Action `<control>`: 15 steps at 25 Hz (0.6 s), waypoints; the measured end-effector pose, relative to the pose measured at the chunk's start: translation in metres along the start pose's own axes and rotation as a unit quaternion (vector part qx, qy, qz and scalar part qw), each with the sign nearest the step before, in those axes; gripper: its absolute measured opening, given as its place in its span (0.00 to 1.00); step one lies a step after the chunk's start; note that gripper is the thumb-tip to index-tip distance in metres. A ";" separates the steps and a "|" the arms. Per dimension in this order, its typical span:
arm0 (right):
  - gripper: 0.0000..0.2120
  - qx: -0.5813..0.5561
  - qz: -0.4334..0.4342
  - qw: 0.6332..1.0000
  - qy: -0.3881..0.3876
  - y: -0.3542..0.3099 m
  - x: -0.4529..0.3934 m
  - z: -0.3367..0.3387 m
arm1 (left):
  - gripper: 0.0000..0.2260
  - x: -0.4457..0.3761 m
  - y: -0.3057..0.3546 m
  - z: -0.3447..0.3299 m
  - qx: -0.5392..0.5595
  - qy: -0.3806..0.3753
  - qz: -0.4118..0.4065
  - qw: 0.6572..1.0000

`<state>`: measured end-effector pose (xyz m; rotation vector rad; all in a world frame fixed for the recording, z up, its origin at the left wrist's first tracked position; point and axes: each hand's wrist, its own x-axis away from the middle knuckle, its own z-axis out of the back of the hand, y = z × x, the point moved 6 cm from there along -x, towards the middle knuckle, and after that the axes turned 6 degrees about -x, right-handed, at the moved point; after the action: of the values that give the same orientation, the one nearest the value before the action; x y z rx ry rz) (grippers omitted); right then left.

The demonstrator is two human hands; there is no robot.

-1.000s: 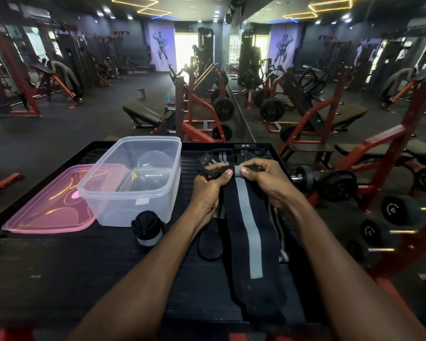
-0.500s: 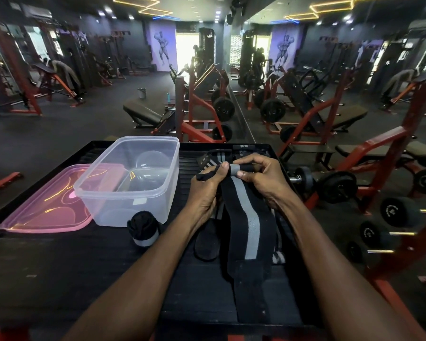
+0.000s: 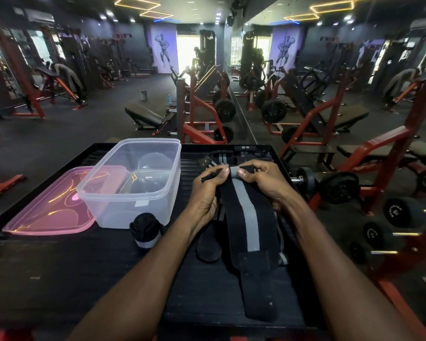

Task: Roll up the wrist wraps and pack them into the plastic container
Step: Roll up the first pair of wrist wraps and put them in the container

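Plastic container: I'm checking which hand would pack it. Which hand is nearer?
Left. The left hand is just right of the plastic container; the right hand is farther right.

Black wrist wrap point(image 3: 244, 212) with a grey centre stripe, far end curled into a small tight roll up top, the rest trailing flat down the bench toward the near edge. A finished roll point(image 3: 146, 232) stands just in front of the plastic container point(image 3: 133, 183), black with a grey band at its base. The container is clear, open, upright, nothing packed inside. Its pink lid point(image 3: 49, 207) lies flat, touching its left side.
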<state>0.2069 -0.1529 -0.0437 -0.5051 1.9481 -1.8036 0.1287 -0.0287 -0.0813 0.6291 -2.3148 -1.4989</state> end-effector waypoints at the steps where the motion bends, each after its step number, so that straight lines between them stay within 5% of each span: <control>1: 0.04 0.006 0.002 1.000 0.002 0.000 0.001 -0.001 | 0.06 0.001 -0.001 -0.001 0.020 -0.001 0.018 1.000; 6: 0.09 0.054 0.035 0.998 -0.007 -0.002 0.002 -0.009 | 0.17 0.001 -0.003 0.003 0.061 0.042 0.034 0.997; 11: 0.07 -0.028 -0.028 0.999 -0.018 0.005 0.003 -0.012 | 0.09 -0.001 -0.001 0.010 0.003 0.053 0.008 0.999; 15: 0.06 0.015 0.012 1.000 0.004 0.003 0.001 -0.011 | 0.10 -0.003 -0.003 0.011 -0.011 0.047 0.016 0.999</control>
<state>0.2001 -0.1442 -0.0466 -0.4627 1.9219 -1.8205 0.1263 -0.0198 -0.0880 0.6396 -2.2244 -1.4457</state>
